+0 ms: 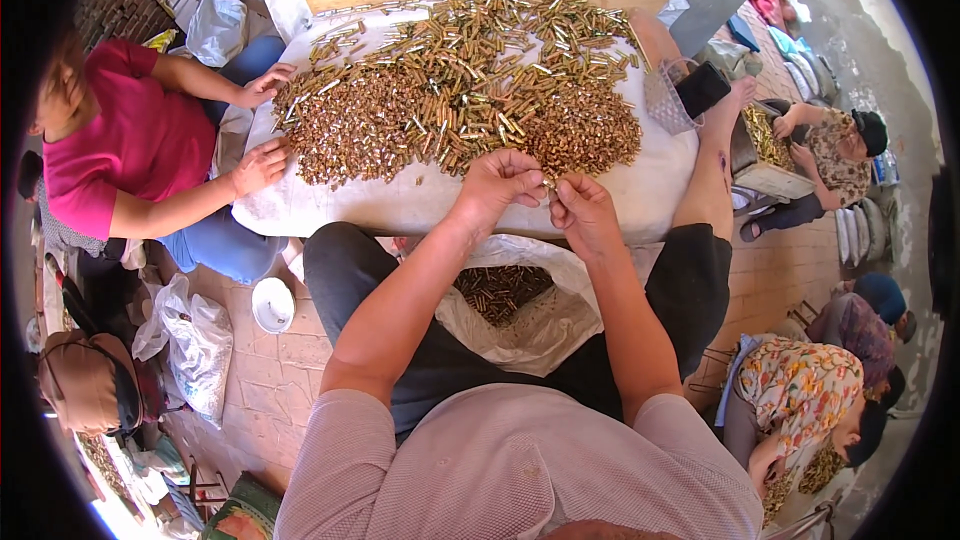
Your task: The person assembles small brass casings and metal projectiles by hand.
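In front of me a cloth-covered table (390, 202) bears a big heap of small gold-coloured metal pieces (480, 90). Longer tube-like ones lie mostly at the middle and back, shorter ones at the left and right front. Over the table's near edge, my left hand (502, 185) and my right hand (586, 212) meet, fingertips pinched. Between them is a small gold-coloured metal piece (548, 183), partly hidden by the fingers. Below, between my legs, a white woven sack (480, 340) hangs with its mouth apart, and darker metal pieces (503, 292) lie inside.
At the left, a person in a pink top (150, 140) rests both hands at the heap's edge. A phone (703, 89) lies by a mesh basket (665, 100) at the right. A white bowl (273, 305) and a plastic bag (195, 350) stand on the floor. Other people work at right.
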Tool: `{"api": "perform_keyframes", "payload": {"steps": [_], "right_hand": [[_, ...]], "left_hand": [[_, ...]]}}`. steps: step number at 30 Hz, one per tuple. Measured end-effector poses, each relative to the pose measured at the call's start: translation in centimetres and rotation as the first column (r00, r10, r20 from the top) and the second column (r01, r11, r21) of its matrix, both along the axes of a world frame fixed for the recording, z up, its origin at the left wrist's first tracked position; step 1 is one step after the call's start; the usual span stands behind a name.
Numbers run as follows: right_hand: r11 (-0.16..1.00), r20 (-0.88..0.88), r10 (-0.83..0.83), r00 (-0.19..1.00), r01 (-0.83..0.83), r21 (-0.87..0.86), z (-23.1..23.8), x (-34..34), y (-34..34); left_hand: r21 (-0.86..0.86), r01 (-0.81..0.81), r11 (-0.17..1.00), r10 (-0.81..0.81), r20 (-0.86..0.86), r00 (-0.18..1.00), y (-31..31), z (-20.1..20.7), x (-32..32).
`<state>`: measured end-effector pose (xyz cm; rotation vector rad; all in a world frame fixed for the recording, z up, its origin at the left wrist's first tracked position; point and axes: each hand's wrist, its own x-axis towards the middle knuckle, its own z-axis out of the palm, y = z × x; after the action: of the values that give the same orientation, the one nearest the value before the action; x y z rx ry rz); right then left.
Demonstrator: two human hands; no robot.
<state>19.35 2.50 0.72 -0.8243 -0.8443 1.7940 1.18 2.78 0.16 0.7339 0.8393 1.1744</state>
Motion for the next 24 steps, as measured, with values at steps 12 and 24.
{"api": "perform_keyframes", "payload": {"steps": [12,24], "right_hand": [[0.995,-0.135,-0.098,0.986,0.101,0.017,-2.3,-0.5,-0.4],[0.780,0.406,0.559,0.723,-0.625,0.039,0.7,1.6,-0.4]], "left_hand": [[0.016,-0.106,0.994,0.102,0.178,0.979,-1.1,-1.3,2.4],[0.348,0.037,0.937,0.266,-0.778,0.570,0.9,-0.7,-4.3]]}}
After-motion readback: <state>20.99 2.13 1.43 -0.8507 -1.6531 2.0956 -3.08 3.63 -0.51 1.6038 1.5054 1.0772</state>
